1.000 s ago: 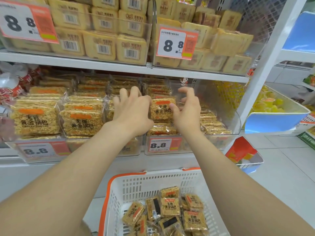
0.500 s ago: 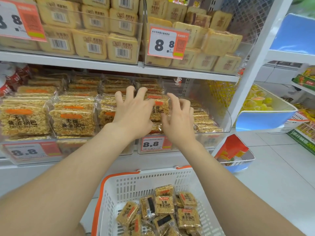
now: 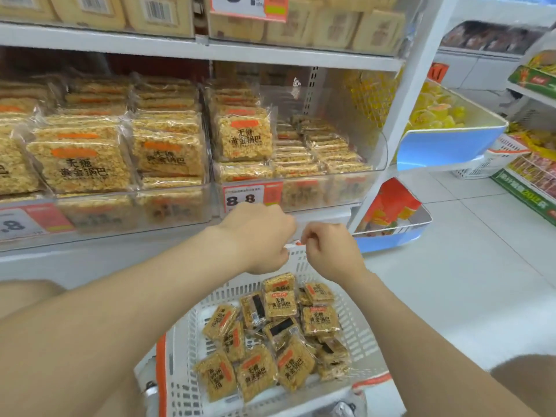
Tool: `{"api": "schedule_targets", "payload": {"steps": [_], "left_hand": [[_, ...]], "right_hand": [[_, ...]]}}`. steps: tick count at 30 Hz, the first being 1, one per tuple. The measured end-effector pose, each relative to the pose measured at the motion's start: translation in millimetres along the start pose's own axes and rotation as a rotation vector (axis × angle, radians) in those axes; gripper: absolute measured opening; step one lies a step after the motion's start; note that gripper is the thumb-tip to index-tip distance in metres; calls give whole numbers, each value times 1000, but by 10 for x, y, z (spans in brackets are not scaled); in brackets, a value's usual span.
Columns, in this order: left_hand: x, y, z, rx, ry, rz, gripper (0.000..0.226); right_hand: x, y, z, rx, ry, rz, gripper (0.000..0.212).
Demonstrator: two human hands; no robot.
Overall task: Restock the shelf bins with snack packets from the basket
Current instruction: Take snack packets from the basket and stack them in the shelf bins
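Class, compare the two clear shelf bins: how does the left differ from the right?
The left bin stands full of upright packets; the right bin has one upright stack, the rest lying flat and low. The right bin shows spare room above; the left bin does not. Both are clear, holding the same snack.
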State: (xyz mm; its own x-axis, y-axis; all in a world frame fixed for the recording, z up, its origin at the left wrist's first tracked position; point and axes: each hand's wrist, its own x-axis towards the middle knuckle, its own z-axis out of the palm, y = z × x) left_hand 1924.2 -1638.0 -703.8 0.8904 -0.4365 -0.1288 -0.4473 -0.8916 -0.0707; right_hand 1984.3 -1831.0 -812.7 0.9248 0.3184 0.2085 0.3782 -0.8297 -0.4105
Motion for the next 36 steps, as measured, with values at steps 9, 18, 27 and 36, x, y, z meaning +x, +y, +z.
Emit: {"api": "schedule_targets", "payload": {"steps": [9, 18, 27, 36], "left_hand": [[260, 95, 601, 59, -352, 89, 20], [547, -6, 858, 63, -466, 109, 15], [650, -36, 842, 47, -462, 89, 18], [569, 49, 854, 55, -441, 109, 27]], "right_hand": [[-548, 676, 817, -356, -627, 246, 23], [-656, 934, 1331, -610, -855, 137, 74], [-601, 1106, 1303, -557, -781, 131, 85], [-527, 1035, 1218, -519, -570, 297, 82]]}}
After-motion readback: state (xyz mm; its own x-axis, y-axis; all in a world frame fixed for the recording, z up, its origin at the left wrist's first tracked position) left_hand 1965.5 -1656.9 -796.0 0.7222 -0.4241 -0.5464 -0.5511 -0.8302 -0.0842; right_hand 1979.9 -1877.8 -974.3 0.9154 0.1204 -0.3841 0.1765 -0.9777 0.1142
